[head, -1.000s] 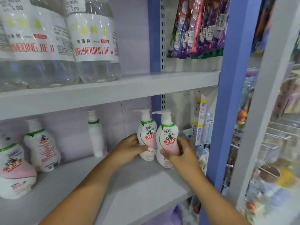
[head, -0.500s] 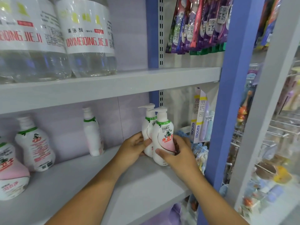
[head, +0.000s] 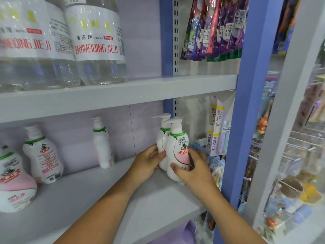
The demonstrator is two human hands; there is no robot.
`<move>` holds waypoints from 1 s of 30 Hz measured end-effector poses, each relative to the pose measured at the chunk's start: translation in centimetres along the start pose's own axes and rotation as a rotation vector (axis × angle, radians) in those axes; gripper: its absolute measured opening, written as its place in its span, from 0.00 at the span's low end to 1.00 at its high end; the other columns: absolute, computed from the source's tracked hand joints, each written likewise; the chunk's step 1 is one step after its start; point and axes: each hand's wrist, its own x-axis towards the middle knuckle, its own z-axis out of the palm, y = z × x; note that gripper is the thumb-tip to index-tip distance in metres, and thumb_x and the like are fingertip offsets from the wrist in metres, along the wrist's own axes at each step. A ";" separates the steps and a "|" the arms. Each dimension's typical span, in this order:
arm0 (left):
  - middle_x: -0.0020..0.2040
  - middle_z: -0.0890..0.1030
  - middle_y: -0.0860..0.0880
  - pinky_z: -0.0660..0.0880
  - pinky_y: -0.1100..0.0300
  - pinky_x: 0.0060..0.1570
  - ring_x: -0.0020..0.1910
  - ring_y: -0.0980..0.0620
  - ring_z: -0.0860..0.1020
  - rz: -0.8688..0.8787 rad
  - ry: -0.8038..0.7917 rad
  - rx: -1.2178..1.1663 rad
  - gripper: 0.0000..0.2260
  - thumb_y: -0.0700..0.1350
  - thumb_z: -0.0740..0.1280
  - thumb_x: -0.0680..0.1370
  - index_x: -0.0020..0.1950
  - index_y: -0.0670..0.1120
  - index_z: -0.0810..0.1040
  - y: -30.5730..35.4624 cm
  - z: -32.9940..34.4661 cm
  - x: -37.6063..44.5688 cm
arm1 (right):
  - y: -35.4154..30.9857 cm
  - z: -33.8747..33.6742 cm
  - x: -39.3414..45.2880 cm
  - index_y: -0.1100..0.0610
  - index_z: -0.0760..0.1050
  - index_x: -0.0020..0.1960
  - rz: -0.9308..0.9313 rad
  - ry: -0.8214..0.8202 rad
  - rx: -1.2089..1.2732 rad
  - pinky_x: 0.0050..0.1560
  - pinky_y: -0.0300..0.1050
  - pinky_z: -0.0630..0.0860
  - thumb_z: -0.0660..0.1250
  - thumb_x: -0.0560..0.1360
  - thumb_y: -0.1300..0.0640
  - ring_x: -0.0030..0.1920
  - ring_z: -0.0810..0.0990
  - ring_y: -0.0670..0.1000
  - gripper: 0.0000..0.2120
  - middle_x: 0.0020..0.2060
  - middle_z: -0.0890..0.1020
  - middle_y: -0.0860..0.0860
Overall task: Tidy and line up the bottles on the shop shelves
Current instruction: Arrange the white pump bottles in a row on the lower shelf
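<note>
**Now both hands on the two pump bottles at the lower shelf's right end**

Right now the left hand (head: 149,162) curls its fingers round the rear pump bottle (head: 162,138), and the right hand (head: 191,169) wraps thumb and fingers round the front pump bottle (head: 177,152). Both bottles stand upright on the lower shelf (head: 105,205), touching, the rear one at about 11 o'clock from the front one. They are opaque white, so their contents cannot be seen.

Well apart at 9 o'clock from the pair stands a slim white bottle (head: 103,147) against the back wall. Further toward 9 o'clock stands a wider white bottle (head: 43,155), and a pink-and-white bottle (head: 14,180) sits at the frame's left edge.

On the upper shelf (head: 123,92), at 11 o'clock from the hands, two large clear bottles (head: 98,50) hold a colourless liquid. At 1 o'clock, packaged toothbrushes (head: 212,29) hang in a row.
</note>
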 end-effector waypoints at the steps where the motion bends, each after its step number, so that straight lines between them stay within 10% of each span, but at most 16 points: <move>1: 0.59 0.87 0.54 0.82 0.62 0.51 0.58 0.54 0.85 0.002 -0.002 0.010 0.13 0.45 0.70 0.82 0.61 0.62 0.82 0.0 0.0 0.0 | -0.2 0.0 0.0 0.38 0.72 0.63 0.006 0.000 0.004 0.56 0.31 0.76 0.80 0.69 0.50 0.56 0.75 0.34 0.27 0.56 0.70 0.38; 7: 0.58 0.84 0.56 0.76 0.65 0.62 0.54 0.61 0.82 -0.002 0.239 0.252 0.19 0.49 0.70 0.82 0.72 0.52 0.76 1.9 -2.4 -2.1 | -3.0 -0.3 -2.9 0.48 0.73 0.62 -0.361 0.350 0.045 0.55 0.33 0.74 0.76 0.73 0.53 0.56 0.78 0.45 0.20 0.56 0.73 0.44; 10: 0.56 0.83 0.55 0.73 0.76 0.44 0.49 0.61 0.81 -0.010 0.494 0.290 0.14 0.48 0.71 0.80 0.65 0.55 0.78 3.3 -6.7 -4.4 | -5.6 3.6 -3.7 0.40 0.72 0.58 -0.460 0.168 0.125 0.53 0.32 0.73 0.72 0.74 0.50 0.51 0.80 0.48 0.16 0.52 0.75 0.43; 16: 0.66 0.79 0.41 0.73 0.46 0.69 0.65 0.41 0.77 0.101 1.033 0.472 0.20 0.39 0.73 0.78 0.69 0.39 0.76 4.4 -16.0 -10.7 | -8.8 16.0 1.9 0.51 0.73 0.66 0.006 -0.219 0.110 0.53 0.39 0.75 0.78 0.72 0.54 0.53 0.79 0.52 0.25 0.63 0.76 0.56; 21: 0.62 0.81 0.41 0.75 0.50 0.64 0.61 0.40 0.80 0.143 1.005 0.519 0.16 0.38 0.71 0.79 0.67 0.41 0.77 5.6 -17.3 -12.2 | -8.7 21.9 4.8 0.56 0.65 0.75 0.101 -0.300 -0.075 0.60 0.44 0.73 0.79 0.69 0.45 0.65 0.77 0.57 0.42 0.68 0.70 0.55; 26: 0.58 0.80 0.46 0.77 0.52 0.55 0.57 0.45 0.79 0.239 1.294 0.681 0.20 0.50 0.76 0.73 0.63 0.48 0.78 5.9 -20.7 -16.3 | -7.6 24.1 6.0 0.59 0.72 0.65 0.105 -0.254 -0.117 0.56 0.52 0.79 0.80 0.67 0.45 0.57 0.81 0.58 0.34 0.58 0.77 0.55; 30: 0.55 0.83 0.54 0.78 0.53 0.55 0.57 0.47 0.82 0.013 1.045 0.468 0.20 0.48 0.77 0.76 0.65 0.51 0.76 4.9 -24.0 -17.9 | -8.0 23.5 6.0 0.57 0.77 0.56 0.084 -0.297 -0.115 0.45 0.45 0.78 0.76 0.68 0.53 0.49 0.84 0.56 0.19 0.49 0.83 0.53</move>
